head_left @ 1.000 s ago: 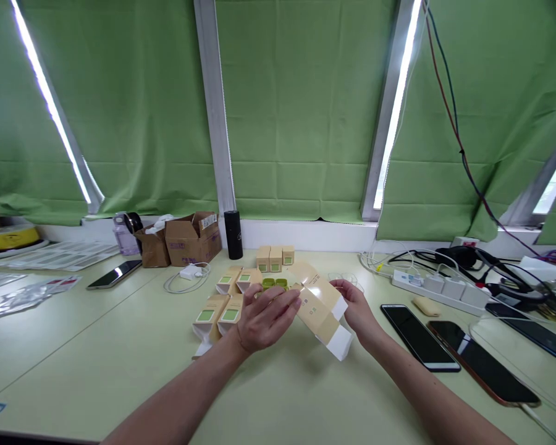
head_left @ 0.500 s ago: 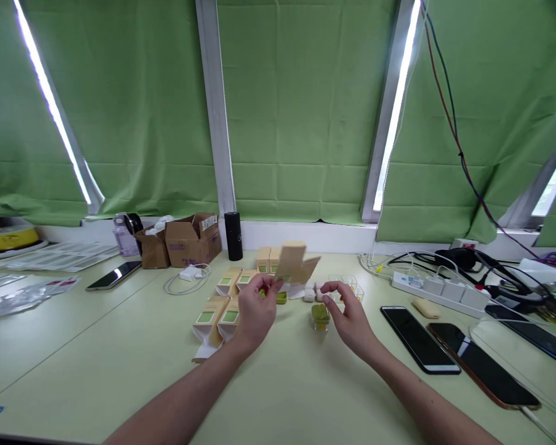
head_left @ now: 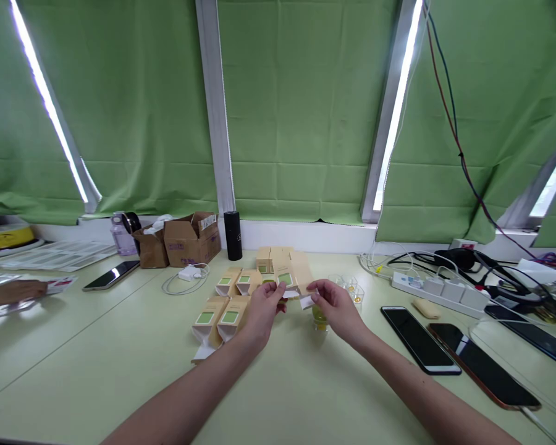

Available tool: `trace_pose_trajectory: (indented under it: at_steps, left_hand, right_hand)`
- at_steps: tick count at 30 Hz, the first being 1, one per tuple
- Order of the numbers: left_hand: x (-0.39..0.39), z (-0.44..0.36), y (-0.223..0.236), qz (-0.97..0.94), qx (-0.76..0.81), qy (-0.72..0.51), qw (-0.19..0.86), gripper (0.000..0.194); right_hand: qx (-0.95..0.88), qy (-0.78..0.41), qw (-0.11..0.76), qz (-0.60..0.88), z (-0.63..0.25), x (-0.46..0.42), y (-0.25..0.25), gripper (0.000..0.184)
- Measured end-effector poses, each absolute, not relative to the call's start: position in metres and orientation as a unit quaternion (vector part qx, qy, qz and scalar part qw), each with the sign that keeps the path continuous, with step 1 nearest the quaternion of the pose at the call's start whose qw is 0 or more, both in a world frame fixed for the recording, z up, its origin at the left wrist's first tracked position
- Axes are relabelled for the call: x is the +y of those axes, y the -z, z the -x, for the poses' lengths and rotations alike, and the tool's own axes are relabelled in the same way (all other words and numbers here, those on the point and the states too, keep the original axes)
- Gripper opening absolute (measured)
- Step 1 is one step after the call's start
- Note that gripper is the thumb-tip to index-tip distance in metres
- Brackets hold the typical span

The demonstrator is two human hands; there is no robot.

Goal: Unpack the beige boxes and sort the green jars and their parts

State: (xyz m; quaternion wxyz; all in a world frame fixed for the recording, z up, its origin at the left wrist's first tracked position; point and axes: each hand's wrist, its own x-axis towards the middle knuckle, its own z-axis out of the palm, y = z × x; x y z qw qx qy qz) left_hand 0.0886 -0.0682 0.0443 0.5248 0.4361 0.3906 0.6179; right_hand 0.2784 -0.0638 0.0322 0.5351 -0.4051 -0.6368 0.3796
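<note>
Between both hands is a small kraft-paper box [head_left: 298, 270], partly unfolded, with a green label and white inner flaps. My left hand [head_left: 261, 314] pinches its left side near the label. The fingers of my right hand [head_left: 340, 312] are closed on a white-sided flap at its right. Just below the right fingers stands a small clear cup with green contents [head_left: 320, 317], partly hidden by the hand. Several similar kraft boxes [head_left: 232, 309] with green labels stand left of and behind my left hand. Small clear cups [head_left: 351, 284] sit behind my right hand.
Phones [head_left: 421, 340] and a white power strip [head_left: 438, 295] with tangled cables lie to the right. Cardboard boxes [head_left: 189, 242], a black tumbler [head_left: 233, 236] and a coiled white cable [head_left: 188, 281] are farther back. At far left, another person's hand [head_left: 16, 293] rests over plastic packaging.
My right hand has moved left and taken hold of the box's flap. The box has turned, its label now facing me. Another person's hand has reached in at far left.
</note>
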Motion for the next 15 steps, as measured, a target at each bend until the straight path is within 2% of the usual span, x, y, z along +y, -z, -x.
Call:
trace_pose_trajectory:
  at_steps: [6,15]
  left_hand:
    - [-0.065,-0.087,-0.041,-0.457,0.399,-0.613,0.506,0.055]
    - [-0.067,-0.088,-0.038,-0.490,0.429,-0.584,0.484,0.043]
  right_hand:
    - [-0.524,-0.436,0.585,0.439,-0.302,-0.008,-0.051,0.035]
    - [-0.404,-0.431,0.565,0.576,-0.355,0.085,-0.055,0.038]
